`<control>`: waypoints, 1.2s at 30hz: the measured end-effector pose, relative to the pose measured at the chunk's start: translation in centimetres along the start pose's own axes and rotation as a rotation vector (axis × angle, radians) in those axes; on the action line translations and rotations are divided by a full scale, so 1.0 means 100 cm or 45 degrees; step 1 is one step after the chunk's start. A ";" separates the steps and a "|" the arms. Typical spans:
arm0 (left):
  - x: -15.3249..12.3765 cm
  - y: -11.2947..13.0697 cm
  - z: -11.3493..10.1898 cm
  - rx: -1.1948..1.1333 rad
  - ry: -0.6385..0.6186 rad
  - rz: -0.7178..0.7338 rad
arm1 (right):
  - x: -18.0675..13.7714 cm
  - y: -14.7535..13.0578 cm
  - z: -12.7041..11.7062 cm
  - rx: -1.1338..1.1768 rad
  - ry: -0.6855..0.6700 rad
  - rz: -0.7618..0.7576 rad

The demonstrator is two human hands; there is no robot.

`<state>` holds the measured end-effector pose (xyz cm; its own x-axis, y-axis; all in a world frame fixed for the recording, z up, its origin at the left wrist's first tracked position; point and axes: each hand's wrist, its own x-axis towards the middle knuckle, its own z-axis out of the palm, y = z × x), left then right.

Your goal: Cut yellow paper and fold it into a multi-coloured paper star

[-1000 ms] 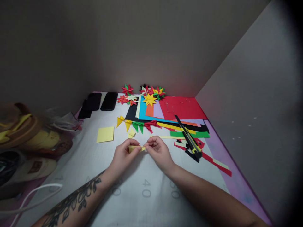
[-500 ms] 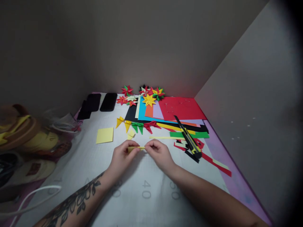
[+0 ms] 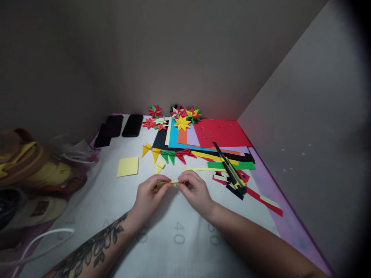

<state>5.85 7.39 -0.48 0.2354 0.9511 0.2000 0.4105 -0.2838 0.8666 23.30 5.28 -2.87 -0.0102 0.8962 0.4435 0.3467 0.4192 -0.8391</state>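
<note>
A thin yellow paper strip [image 3: 168,183] is pinched between both of my hands just above the white cutting mat [image 3: 162,239]. My left hand [image 3: 149,195] grips its left end with closed fingers. The strip's right end is held by my right hand [image 3: 194,189], fingers also closed. Beyond my hands lie small pale yellow folded pieces [image 3: 159,166], a row of folded yellow, green and red points [image 3: 169,153], and a loose pale yellow strip [image 3: 203,169].
A yellow and black utility knife [image 3: 230,170] lies on a stack of coloured paper sheets [image 3: 208,139]. Finished paper stars [image 3: 182,122] sit at the back. A yellow square [image 3: 128,166], two dark phones [image 3: 124,125], shoes [image 3: 34,173] at left and walls close in.
Both hands have shifted slightly and drawn a little closer together on the strip. The view has dipped a touch. Everything on the mat stays put.
</note>
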 end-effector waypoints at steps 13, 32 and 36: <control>0.002 0.004 0.001 -0.084 -0.010 -0.126 | 0.001 -0.003 -0.002 -0.012 -0.045 0.062; 0.001 0.003 0.000 -0.073 -0.029 -0.083 | 0.002 -0.003 0.002 0.289 0.010 0.353; 0.001 0.002 0.001 -0.080 -0.014 -0.110 | 0.001 -0.001 0.004 0.406 0.056 0.462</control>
<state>6.03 7.45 -0.33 0.2114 0.9702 0.1186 0.3733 -0.1923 0.9076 22.85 5.41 -2.82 0.1001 0.9887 0.1114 0.0157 0.1104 -0.9938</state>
